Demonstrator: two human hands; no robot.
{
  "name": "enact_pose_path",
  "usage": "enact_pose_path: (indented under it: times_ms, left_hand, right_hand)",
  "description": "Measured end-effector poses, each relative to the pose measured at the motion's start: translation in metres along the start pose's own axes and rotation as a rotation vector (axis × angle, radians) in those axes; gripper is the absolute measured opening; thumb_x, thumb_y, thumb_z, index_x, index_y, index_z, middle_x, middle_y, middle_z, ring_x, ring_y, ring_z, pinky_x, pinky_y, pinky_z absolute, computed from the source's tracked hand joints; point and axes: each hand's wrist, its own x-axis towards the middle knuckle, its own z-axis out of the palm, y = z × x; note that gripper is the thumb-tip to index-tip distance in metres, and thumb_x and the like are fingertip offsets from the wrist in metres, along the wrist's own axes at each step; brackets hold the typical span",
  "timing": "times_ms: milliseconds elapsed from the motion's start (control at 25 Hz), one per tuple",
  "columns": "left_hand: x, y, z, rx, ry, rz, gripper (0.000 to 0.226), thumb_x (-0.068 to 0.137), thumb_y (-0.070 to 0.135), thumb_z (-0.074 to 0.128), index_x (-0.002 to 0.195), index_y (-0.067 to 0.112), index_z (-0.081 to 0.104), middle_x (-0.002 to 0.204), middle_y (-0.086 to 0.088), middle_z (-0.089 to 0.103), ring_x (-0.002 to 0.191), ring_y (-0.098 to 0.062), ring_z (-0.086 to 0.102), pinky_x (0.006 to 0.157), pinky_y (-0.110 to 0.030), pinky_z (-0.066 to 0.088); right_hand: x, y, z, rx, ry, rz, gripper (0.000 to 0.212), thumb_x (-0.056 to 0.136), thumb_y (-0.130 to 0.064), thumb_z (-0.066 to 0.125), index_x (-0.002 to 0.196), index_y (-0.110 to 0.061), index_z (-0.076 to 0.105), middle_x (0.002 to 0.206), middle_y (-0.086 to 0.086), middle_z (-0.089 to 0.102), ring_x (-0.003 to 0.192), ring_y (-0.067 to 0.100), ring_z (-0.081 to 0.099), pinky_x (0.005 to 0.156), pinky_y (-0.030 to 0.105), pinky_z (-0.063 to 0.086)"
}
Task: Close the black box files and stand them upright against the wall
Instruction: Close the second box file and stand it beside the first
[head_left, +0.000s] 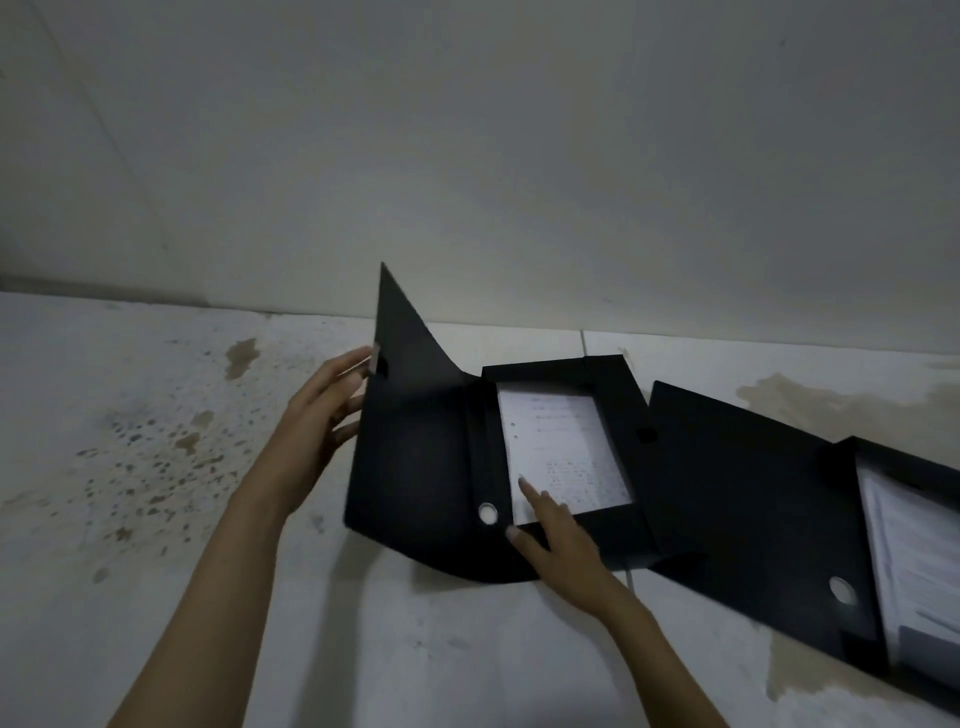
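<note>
Two black box files lie open on the floor near the wall (467, 156). The nearer box file (613, 415) holds a sheet of printed paper (566, 452) in its tray. Its lid (410, 426) is lifted and bent up at the far left corner. My left hand (327, 410) grips the lid's left edge by the clasp tab. My right hand (561, 535) rests on the tray's near edge, forefinger on the paper. The second box file (753, 493) lies open to the right, its lid flat and papers (914, 561) in its tray.
The pale floor (156, 441) is stained with brown spots at the left and a larger brown patch at the right. The wall meets the floor just behind the files.
</note>
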Motion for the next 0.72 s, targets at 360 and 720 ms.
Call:
enact_pose_path:
  times_ms: [360, 720]
  left_hand:
    - [0.002, -0.038, 0.122, 0.51, -0.471, 0.164, 0.051, 0.096, 0.015, 0.043, 0.139, 0.042, 0.033, 0.153, 0.014, 0.031, 0.139, -0.008, 0.03, 0.114, -0.027, 0.03]
    - [0.012, -0.13, 0.122, 1.141, -0.585, -0.014, 0.067, 0.096, 0.039, 0.037, 0.147, 0.034, -0.006, 0.159, 0.003, -0.015, 0.148, -0.024, 0.004, 0.12, -0.041, 0.017]
  right_hand:
    - [-0.03, -0.059, -0.124, 0.503, 0.128, -0.189, 0.045, 0.094, -0.024, 0.046, 0.134, -0.04, 0.033, 0.11, -0.021, 0.056, 0.091, 0.001, 0.063, 0.068, 0.017, 0.054]
    - [0.001, 0.051, -0.129, 0.212, 0.464, 0.117, 0.056, 0.091, 0.001, 0.037, 0.144, -0.014, 0.028, 0.14, 0.01, 0.044, 0.114, 0.017, 0.045, 0.093, 0.023, 0.034]
